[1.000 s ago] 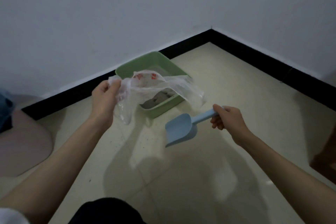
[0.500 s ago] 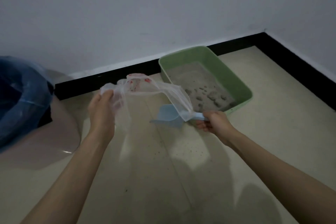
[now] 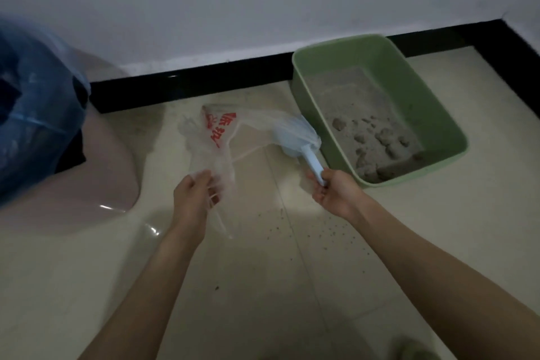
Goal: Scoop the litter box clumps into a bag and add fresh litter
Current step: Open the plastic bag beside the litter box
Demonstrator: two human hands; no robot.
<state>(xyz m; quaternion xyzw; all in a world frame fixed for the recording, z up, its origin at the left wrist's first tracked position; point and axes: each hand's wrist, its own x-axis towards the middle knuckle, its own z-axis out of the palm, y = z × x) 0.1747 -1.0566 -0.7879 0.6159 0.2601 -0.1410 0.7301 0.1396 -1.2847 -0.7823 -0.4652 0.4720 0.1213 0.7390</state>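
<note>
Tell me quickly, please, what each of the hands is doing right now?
Left hand: closed, pinching the clear plastic bag.
Right hand: closed around the handle of the blue scoop, whose head is inside the bag.

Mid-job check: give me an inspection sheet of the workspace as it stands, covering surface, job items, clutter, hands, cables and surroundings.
Surface: pale tiled floor, scattered litter grains near the hands.
Job's things: green litter box by the wall, holding grey litter with clumps toward its near end; clear plastic bag with red print; blue scoop, its head inside the bag.
Clutter: nothing seen beyond the grains.
Hands: left hand holds the bag's edge; right hand grips the scoop's handle.
Cables: nothing seen.
Surroundings: white wall, black baseboard, blue bag-lined bin on a pinkish base at left.
</note>
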